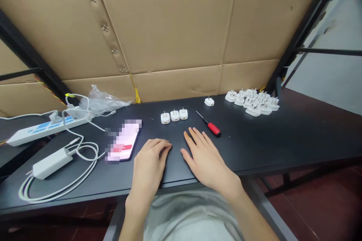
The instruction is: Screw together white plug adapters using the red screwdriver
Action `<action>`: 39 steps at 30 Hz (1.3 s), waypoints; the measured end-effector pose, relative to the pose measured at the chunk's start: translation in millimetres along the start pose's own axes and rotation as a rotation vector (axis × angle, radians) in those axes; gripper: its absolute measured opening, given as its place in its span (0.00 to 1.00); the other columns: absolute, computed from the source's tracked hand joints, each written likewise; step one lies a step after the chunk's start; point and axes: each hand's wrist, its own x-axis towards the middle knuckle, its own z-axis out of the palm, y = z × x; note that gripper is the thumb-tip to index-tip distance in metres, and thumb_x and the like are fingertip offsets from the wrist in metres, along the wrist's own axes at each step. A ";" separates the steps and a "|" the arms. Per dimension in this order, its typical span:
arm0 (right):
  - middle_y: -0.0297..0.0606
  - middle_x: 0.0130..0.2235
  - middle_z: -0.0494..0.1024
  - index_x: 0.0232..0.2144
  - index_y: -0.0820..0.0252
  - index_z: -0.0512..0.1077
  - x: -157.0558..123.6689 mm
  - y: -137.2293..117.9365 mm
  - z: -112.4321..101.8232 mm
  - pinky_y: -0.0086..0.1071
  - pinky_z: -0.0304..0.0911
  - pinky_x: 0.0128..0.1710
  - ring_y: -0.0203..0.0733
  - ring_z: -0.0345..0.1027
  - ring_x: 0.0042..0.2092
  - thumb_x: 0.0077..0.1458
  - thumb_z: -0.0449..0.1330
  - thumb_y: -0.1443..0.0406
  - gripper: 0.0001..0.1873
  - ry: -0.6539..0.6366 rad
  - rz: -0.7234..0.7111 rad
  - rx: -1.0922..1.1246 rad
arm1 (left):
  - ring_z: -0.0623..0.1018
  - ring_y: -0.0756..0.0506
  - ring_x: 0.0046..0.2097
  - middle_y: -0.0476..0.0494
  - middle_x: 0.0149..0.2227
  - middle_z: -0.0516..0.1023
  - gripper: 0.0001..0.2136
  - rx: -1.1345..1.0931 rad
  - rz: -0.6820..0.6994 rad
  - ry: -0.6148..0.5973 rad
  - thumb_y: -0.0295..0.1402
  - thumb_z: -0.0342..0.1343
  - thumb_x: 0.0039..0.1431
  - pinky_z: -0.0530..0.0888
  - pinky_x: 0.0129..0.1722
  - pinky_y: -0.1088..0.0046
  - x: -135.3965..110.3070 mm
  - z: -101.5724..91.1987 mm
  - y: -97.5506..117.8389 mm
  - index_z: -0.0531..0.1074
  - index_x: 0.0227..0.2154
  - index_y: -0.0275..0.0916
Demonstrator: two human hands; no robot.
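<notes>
At the front edge of the black desk, both my hands rest empty. My left hand lies loosely curled, its fingertips on the desktop, and my right hand lies open and flat with its fingers spread. Just past my right fingertips, a red-handled screwdriver lies at an angle, seemingly kept within easy reach. Ahead of my hands, three white plug adapters stand in a neat row, apart from a lone adapter and a cluster of adapters farther right, as if sorted. To my left are a phone with a blurred screen, a white charger and a power strip.
</notes>
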 end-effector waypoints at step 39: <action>0.50 0.80 0.62 0.81 0.51 0.56 17.1 -8.4 4.4 0.64 0.65 0.74 0.55 0.59 0.80 0.74 0.42 0.42 0.43 0.409 0.440 1.918 | 0.72 0.35 0.76 0.30 0.76 0.70 0.31 -1.649 -0.722 0.384 0.47 0.50 0.78 0.73 0.73 0.44 5.6 10.8 51.9 0.60 0.79 0.45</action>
